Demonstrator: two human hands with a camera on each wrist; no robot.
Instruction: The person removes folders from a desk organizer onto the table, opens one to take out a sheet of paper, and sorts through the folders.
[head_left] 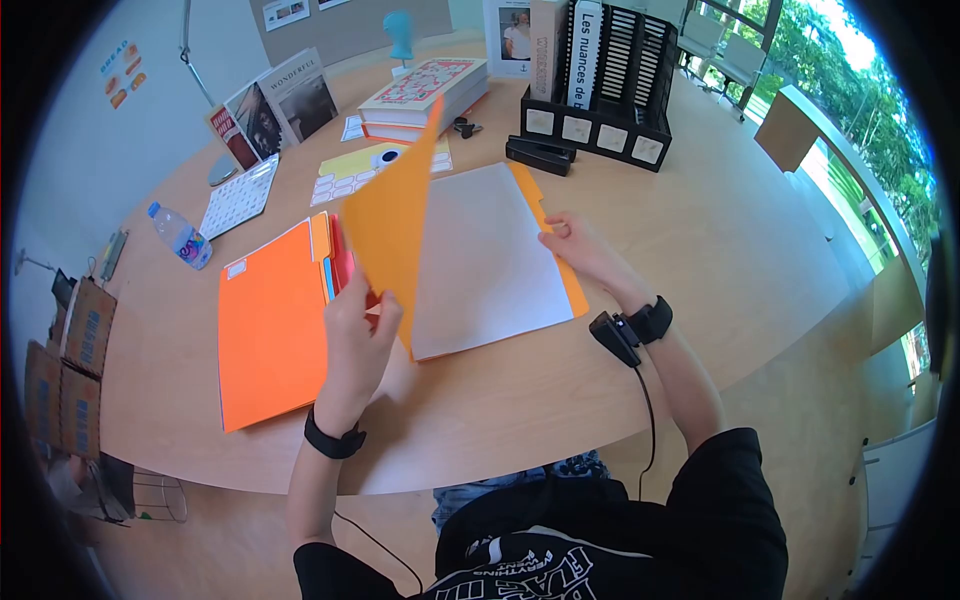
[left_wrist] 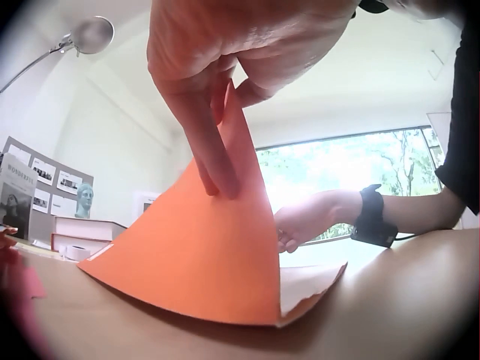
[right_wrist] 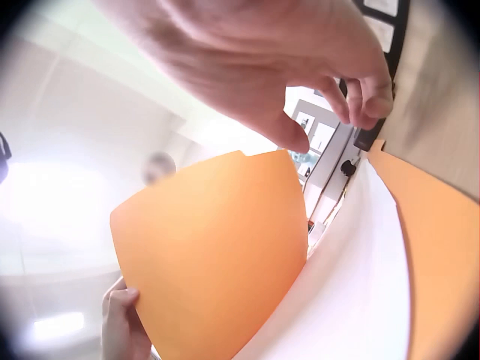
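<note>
A yellow-orange file folder (head_left: 390,220) lies open on the desk, its front cover standing up and bent. My left hand (head_left: 360,335) pinches that cover near its lower left edge, with the fingers against the outer face in the left wrist view. White paper sheets (head_left: 490,265) rest on the folder's back half. My right hand (head_left: 590,255) hovers by the folder's right edge, fingers loosely bent. The right wrist view shows a gap between its thumb (right_wrist: 294,136) and fingers, with nothing held there. Left of the folder lies a bright orange folder (head_left: 275,320) on other coloured folders.
A water bottle (head_left: 182,238) and a calendar (head_left: 240,195) stand at the left. Behind the folder are thick books (head_left: 425,90), a black stapler (head_left: 540,155) and a black file rack (head_left: 600,135). The round desk's front edge (head_left: 520,480) runs close to the body.
</note>
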